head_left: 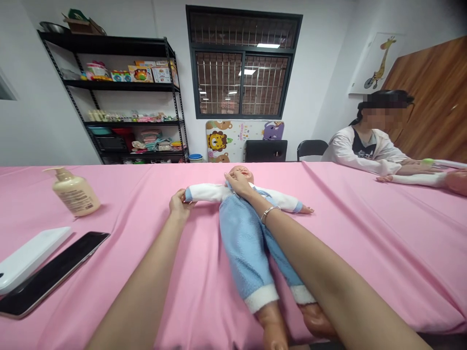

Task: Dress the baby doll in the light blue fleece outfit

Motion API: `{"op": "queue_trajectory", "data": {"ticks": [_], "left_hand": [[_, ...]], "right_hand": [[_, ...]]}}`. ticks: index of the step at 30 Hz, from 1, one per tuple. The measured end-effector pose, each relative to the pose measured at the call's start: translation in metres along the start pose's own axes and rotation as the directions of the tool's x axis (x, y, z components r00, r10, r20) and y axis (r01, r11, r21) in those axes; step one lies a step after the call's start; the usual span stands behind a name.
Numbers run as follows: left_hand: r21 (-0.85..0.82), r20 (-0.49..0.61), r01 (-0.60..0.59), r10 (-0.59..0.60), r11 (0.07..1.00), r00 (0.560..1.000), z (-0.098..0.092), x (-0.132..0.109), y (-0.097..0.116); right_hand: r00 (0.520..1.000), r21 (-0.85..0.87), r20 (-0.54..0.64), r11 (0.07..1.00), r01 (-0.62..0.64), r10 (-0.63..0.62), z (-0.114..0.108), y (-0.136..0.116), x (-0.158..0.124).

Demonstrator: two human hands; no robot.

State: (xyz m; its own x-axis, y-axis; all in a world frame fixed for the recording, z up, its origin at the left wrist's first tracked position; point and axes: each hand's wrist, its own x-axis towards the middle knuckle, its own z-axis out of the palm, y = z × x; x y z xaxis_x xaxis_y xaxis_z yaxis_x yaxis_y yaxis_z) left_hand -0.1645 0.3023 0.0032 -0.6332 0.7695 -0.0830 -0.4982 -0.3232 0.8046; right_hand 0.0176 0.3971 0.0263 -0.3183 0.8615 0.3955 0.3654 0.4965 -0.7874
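Note:
A baby doll in blue trousers and a white top with blue cuffs lies on its back on the pink cloth, arms spread and feet toward me. My left hand is closed round the doll's hand at the blue cuff on the left. Across the doll's chest reaches my right arm, with a silver bangle at the wrist. My right hand rests at the doll's neck and chin, its fingers partly bent against the collar and partly hidden.
On the pink table cloth at left stand a pump bottle, a white device and a black phone. At right a person sits by another doll. Shelves stand behind.

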Motion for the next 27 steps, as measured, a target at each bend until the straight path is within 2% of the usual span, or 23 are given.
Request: {"op": "queue_trajectory", "data": {"ticks": [2,4,7,9,12,14,16,18,22,24,27], "left_hand": [[0.197,-0.116,-0.003,0.027,0.980,0.993,-0.008,0.007,-0.006],[0.312,-0.186,-0.015,0.077,0.950,0.979,-0.013,0.013,-0.012],[0.461,-0.226,-0.062,0.185,0.885,0.956,-0.019,0.019,-0.018],[0.563,-0.198,-0.100,0.251,0.820,0.947,-0.022,0.022,-0.019],[0.680,-0.090,-0.176,0.320,0.711,0.943,-0.024,0.017,-0.016],[0.743,0.001,-0.271,0.404,0.612,0.915,-0.019,0.009,-0.013],[0.769,0.125,-0.392,0.483,0.504,0.867,-0.010,-0.002,-0.014],[0.742,0.300,-0.528,0.500,0.412,0.812,0.003,-0.015,-0.020],[0.613,0.659,-0.750,0.363,0.249,0.659,0.024,-0.035,-0.038],[0.577,0.741,-0.795,0.289,0.189,0.606,0.028,-0.041,-0.043],[0.581,0.761,-0.800,0.249,0.149,0.599,0.029,-0.044,-0.044]], "right_hand": [[0.999,-0.180,0.021,0.983,0.036,-0.033,-0.007,-0.008,0.001],[0.999,-0.324,-0.008,0.946,0.027,-0.031,-0.021,-0.017,0.004],[0.986,-0.452,-0.163,0.890,-0.063,-0.013,-0.048,-0.023,0.008],[0.975,-0.458,-0.220,0.882,-0.110,0.007,-0.064,-0.017,0.008],[0.986,-0.443,-0.151,0.887,-0.130,0.069,-0.077,0.008,-0.004],[0.991,-0.410,-0.077,0.902,-0.135,0.114,-0.079,0.031,-0.018],[0.990,-0.318,-0.040,0.938,-0.142,0.136,-0.080,0.053,-0.035],[0.992,-0.181,-0.030,0.975,-0.127,0.124,-0.079,0.071,-0.049],[0.997,-0.031,-0.026,0.997,-0.070,0.070,-0.081,0.091,-0.066],[0.985,-0.036,-0.127,0.992,-0.123,0.118,-0.084,0.095,-0.067],[0.908,-0.046,-0.337,0.959,-0.279,0.247,-0.089,0.099,-0.068]]}}
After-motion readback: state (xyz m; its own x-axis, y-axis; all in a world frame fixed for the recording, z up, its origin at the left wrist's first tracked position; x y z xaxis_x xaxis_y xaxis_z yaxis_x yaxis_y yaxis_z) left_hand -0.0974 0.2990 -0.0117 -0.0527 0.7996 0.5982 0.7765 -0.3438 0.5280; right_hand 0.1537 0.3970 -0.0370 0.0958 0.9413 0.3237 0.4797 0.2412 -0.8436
